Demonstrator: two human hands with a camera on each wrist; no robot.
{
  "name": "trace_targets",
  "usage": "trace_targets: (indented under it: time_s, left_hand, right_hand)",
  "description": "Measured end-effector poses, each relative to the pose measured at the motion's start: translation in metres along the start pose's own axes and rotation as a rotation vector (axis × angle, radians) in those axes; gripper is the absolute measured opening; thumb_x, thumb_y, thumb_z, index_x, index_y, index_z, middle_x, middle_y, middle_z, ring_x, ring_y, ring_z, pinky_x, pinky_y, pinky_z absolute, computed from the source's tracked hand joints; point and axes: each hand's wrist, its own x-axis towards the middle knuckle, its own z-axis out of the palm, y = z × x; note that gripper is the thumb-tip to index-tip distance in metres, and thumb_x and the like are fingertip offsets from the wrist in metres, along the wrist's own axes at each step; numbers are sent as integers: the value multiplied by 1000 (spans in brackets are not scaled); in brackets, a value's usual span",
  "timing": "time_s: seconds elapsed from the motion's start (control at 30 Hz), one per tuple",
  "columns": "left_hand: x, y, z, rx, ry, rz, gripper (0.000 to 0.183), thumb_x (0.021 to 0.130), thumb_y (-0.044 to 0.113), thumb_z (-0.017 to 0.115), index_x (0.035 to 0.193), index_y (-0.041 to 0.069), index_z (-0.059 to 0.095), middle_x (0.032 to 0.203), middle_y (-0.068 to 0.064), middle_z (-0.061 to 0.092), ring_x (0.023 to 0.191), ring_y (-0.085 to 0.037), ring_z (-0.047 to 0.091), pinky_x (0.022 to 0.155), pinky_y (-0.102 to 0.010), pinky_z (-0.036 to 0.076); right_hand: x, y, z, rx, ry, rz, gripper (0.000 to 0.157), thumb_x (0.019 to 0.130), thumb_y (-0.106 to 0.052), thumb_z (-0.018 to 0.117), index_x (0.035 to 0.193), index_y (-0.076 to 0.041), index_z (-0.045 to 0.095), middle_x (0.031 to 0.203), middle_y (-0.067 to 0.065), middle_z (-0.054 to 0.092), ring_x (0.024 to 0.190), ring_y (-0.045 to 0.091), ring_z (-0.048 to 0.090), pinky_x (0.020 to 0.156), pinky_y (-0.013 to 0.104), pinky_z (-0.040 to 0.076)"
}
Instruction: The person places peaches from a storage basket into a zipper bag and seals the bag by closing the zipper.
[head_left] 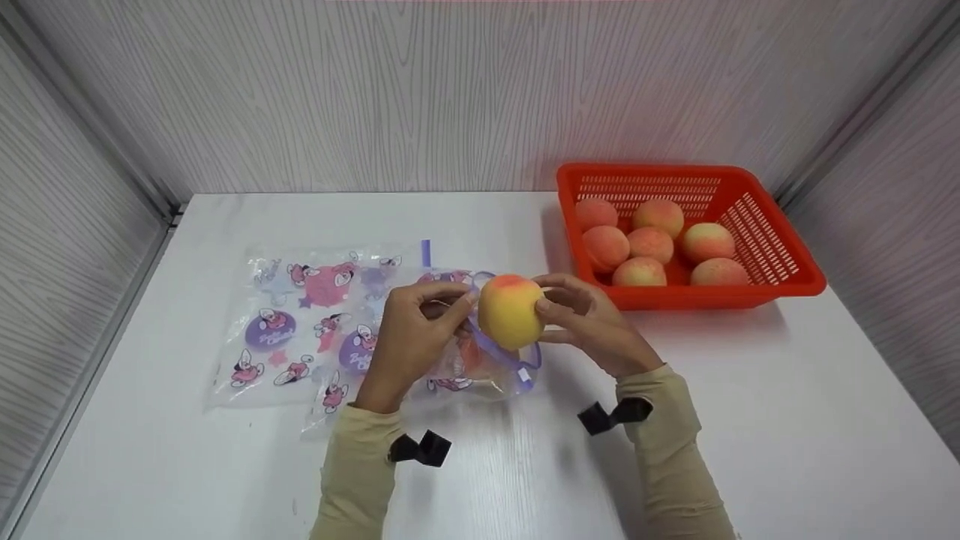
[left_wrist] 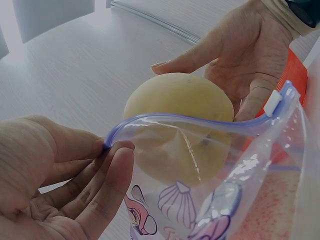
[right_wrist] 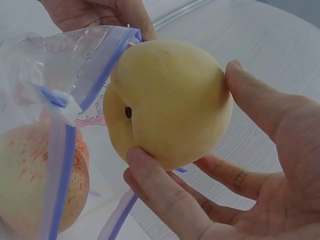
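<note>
My right hand (head_left: 600, 330) holds a yellow peach (head_left: 511, 315) with a reddish top, fingers and thumb around its sides. The peach is at the mouth of a clear zip bag (left_wrist: 180, 210), partly behind its near wall in the left wrist view. This bag has a purple zip edge, a white slider (left_wrist: 272, 103) and cartoon prints. My left hand (head_left: 412, 330) pinches the zip edge between thumb and fingers, and the mouth stands apart. Inside the bag lies another peach (right_wrist: 30, 175), pale with red flecks.
A red plastic basket (head_left: 694, 298) with several peaches (head_left: 651, 246) stands at the back right of the white table (head_left: 750, 420). Another printed clear bag (head_left: 247, 386) lies flat at the left, partly under the bag being held. A pale wood-grain panel (head_left: 375, 97) rises behind.
</note>
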Motion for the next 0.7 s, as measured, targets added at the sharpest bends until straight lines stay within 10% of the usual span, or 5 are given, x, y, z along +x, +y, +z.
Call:
trace_targets:
  time_s: [0.53, 0.7]
  left_hand:
    - [-1, 3, -3, 18, 26, 11, 17, 96, 8, 71, 108, -2, 75, 96, -11, 72, 75, -22, 72, 68, -30, 63]
    - [-1, 4, -4, 31, 33, 33, 16, 96, 7, 70, 107, -2, 75, 92, -10, 73, 73, -22, 72, 67, -30, 63]
  right_hand:
    - [2, 3, 1, -65, -94, -94, 31, 102, -15, 63, 125, 5, 65, 128, 19, 64, 118, 36, 63, 99, 48, 54]
    - [5, 9, -2, -232, 60, -190, 27, 98, -8, 67, 121, 6, 68, 116, 18, 69, 98, 32, 69, 85, 43, 61]
